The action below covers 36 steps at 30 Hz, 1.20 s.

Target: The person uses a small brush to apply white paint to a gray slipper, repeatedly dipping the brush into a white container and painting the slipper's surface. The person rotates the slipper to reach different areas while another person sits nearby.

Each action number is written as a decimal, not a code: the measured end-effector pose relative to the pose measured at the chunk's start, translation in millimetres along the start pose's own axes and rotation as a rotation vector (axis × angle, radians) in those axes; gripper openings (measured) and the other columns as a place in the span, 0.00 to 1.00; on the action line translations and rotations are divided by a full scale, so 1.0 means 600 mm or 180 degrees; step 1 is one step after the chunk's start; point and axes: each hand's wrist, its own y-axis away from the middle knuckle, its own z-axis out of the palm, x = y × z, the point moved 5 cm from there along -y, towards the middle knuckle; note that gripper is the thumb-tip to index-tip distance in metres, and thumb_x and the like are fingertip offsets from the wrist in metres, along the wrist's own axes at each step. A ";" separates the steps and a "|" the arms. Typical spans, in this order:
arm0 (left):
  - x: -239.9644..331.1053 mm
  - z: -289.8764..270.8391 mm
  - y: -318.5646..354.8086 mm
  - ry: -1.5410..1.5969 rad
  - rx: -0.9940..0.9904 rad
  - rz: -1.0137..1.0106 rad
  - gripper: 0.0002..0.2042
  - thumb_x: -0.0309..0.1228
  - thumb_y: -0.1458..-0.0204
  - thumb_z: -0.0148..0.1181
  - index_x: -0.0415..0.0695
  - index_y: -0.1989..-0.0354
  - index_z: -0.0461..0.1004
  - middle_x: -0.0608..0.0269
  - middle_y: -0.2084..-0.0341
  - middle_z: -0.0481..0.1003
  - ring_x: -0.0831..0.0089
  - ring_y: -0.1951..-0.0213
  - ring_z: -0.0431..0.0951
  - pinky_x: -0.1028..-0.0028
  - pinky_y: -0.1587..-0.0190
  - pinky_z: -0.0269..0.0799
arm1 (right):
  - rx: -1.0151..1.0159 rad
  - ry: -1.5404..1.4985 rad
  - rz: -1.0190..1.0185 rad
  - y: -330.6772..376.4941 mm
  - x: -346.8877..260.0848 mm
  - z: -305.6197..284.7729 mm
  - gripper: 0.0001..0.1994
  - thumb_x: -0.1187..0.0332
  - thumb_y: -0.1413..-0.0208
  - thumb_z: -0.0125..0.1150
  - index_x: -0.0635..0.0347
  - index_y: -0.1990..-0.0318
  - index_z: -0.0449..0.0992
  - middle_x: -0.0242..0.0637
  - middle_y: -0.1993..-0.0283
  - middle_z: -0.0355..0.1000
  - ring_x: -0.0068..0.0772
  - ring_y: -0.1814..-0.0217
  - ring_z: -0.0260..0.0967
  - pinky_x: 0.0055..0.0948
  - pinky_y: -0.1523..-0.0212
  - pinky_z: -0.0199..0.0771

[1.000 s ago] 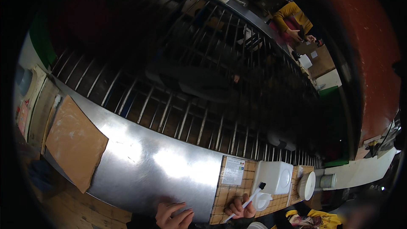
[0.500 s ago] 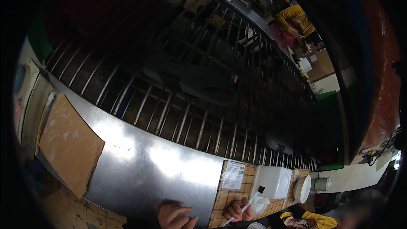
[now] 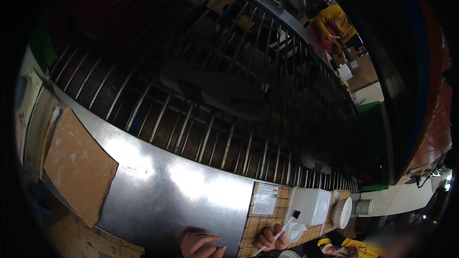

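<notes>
My right hand (image 3: 271,240) grips a small brush (image 3: 290,221) by its thin white handle, its dark bristles pointing up and away. Just beyond are a white plastic container (image 3: 310,206) and, at its near side, a small white cup (image 3: 296,232). My left hand (image 3: 201,245) hovers over or rests on the near edge of the shiny metal worktop (image 3: 177,196); its fingers are loosely bent, with a gap between thumb and forefinger and nothing seen in it. Both hands are partly cut off by the lower edge.
Past the worktop runs a rack of metal bars (image 3: 205,134) with a dark grey shoe-sole shape (image 3: 213,91) on it. Brown cardboard (image 3: 79,165) lies at left. A printed sheet (image 3: 265,198) and round white tub (image 3: 342,212) stand right. A yellow-sleeved co-worker (image 3: 330,16) is opposite.
My hands and the brush have hardly moved; the whole view has shifted slightly. Across the rack, the yellow-sleeved person's hands have moved a little.
</notes>
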 end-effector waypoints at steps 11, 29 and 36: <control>-0.002 0.000 0.004 0.0034 0.0099 -0.0203 0.04 0.21 0.58 0.64 0.39 0.72 0.78 0.56 0.72 0.77 0.59 0.71 0.77 0.65 0.67 0.70 | -0.0099 0.0007 -0.0038 -0.002 -0.001 -0.002 0.12 0.54 0.34 0.41 0.46 0.50 0.63 0.36 0.64 0.62 0.29 0.68 0.56 0.38 0.61 0.55; -0.004 0.008 0.006 -0.0040 0.0183 -0.0047 0.03 0.24 0.58 0.66 0.41 0.75 0.78 0.58 0.73 0.77 0.62 0.73 0.77 0.66 0.69 0.70 | -0.0005 0.0098 -0.0007 -0.013 -0.007 0.027 0.12 0.54 0.36 0.44 0.49 0.54 0.65 0.34 0.68 0.59 0.29 0.69 0.55 0.38 0.62 0.54; -0.006 0.008 0.007 -0.0028 0.0179 -0.0041 0.03 0.24 0.59 0.66 0.40 0.75 0.78 0.58 0.73 0.77 0.62 0.73 0.76 0.66 0.70 0.70 | 0.0000 0.0200 -0.0027 -0.013 -0.008 0.026 0.12 0.55 0.36 0.44 0.49 0.54 0.66 0.34 0.67 0.59 0.29 0.68 0.55 0.37 0.62 0.55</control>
